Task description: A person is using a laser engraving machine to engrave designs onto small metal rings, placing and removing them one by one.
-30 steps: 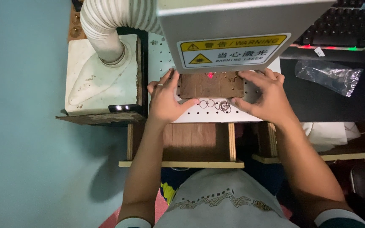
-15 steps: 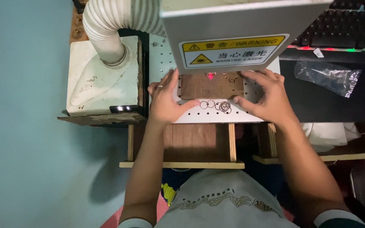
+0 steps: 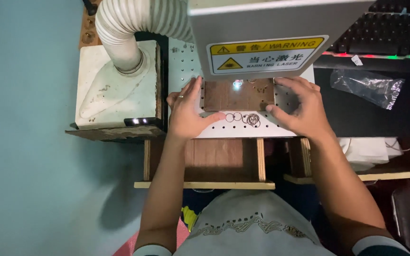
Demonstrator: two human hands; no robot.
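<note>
Light spot [image 3: 237,84] whiter, board [image 3: 238,95] between hands.

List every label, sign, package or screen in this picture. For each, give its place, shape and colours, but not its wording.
Warning label: on the grey machine head above both hands; rectangle, yellow top strip, white below, yellow triangle symbol.
Plastic bag: on the dark desk right of the right hand; clear, crinkled.
Small white tag: below the keyboard's edge.

Board between my grips: I see brown wood grain [image 3: 238,95], a white-green glow spot on it.
Surface under it: white plate [image 3: 271,128], dotted with small dark holes.
Rings by my left grip: silvery [image 3: 250,118].
Hose beyond my left grip: white, ribbed [image 3: 134,23].
Label above: yellow and white [image 3: 266,54].
Keyboard past my right grip: black, red-green lights [image 3: 395,28].
</note>
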